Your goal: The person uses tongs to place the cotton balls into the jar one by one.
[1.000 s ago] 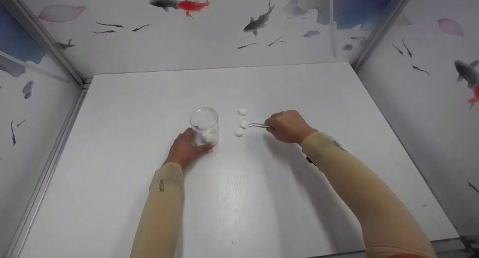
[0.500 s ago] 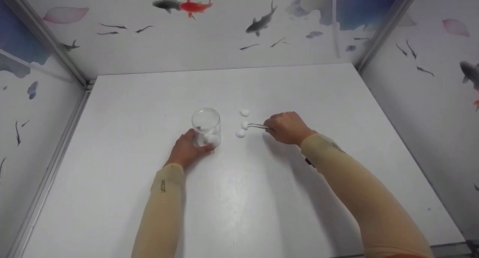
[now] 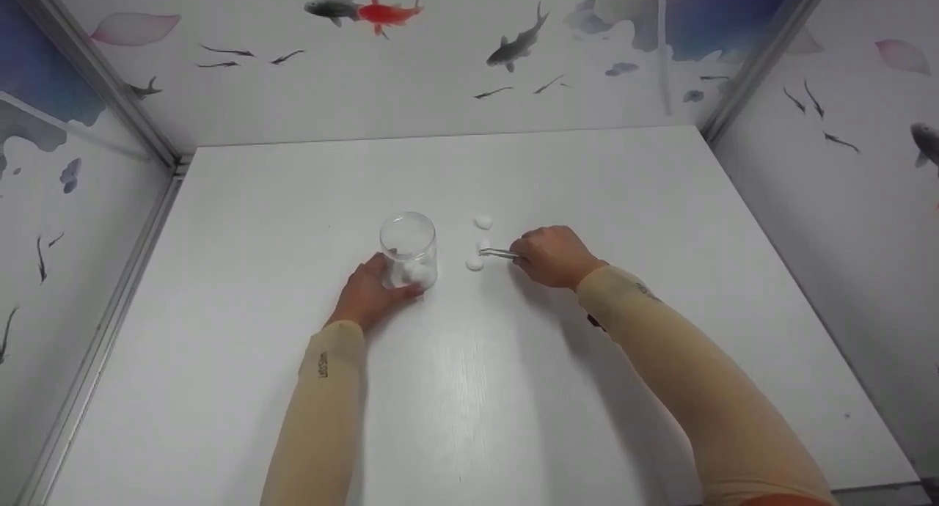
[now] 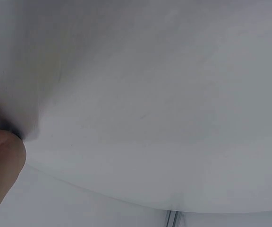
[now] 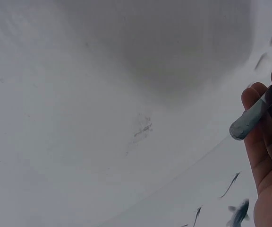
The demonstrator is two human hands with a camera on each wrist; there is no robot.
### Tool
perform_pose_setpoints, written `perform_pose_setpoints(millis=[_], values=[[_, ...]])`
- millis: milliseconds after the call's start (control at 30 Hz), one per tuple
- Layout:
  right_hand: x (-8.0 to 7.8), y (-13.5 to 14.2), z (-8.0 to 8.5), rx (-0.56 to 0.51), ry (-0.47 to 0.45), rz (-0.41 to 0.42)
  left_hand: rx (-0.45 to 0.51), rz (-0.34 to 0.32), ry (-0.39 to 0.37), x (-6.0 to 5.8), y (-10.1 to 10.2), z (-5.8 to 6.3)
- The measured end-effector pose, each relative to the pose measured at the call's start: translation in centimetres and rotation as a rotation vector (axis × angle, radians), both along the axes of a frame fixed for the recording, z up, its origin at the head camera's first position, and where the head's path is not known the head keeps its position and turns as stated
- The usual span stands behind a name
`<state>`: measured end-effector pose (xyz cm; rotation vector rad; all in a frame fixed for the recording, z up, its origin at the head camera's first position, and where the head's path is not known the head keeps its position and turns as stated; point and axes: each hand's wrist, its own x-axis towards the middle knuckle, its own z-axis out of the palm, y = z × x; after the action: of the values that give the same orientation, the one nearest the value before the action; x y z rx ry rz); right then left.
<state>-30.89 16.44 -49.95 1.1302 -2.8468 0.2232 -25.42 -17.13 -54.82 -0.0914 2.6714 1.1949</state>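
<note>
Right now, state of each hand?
Left hand: holding the clear jar.
Right hand: pinching the tweezers; whether their tips grip the white ball, can't tell.

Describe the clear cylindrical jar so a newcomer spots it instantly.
On the flat white table, find the person's bare left hand. It grips the jar, which stands upright, left of three small round white balls. Unlike those, it is transparent, with similar balls inside.

Tan left sleeve (image 3: 315,425), dark lettering (image 3: 323,364), tan right sleeve (image 3: 686,370), orange cloth (image 3: 788,500)
</note>
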Motion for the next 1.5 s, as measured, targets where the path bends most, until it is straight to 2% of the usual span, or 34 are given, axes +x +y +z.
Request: perform_pose_setpoints(millis=[633,867,1033,1200,1500], values=[[0.0,-0.9,-1.2,-0.002,-0.023,-0.008,0.009,-0.004,0.019,-0.1,-0.2,-0.3],[0.0,-1.0,-1.6,-0.045,0.040,-0.008,-0.002,-0.008,0.002,0.0,-0.1,0.1],[0.0,-0.6,-1.7,-0.041,0.042,-0.042,-0.004,-0.002,-0.012,0.0,0.0,0.0],[0.0,0.5,-1.1,-0.061,0.050,-0.060,0.000,-0.011,0.004,-0.1,0.0,-0.1],[0.1,1.4,1.0,-0.081,0.113,-0.030,-0.028,-0.027,0.033,0.0,0.0,-0.1]])
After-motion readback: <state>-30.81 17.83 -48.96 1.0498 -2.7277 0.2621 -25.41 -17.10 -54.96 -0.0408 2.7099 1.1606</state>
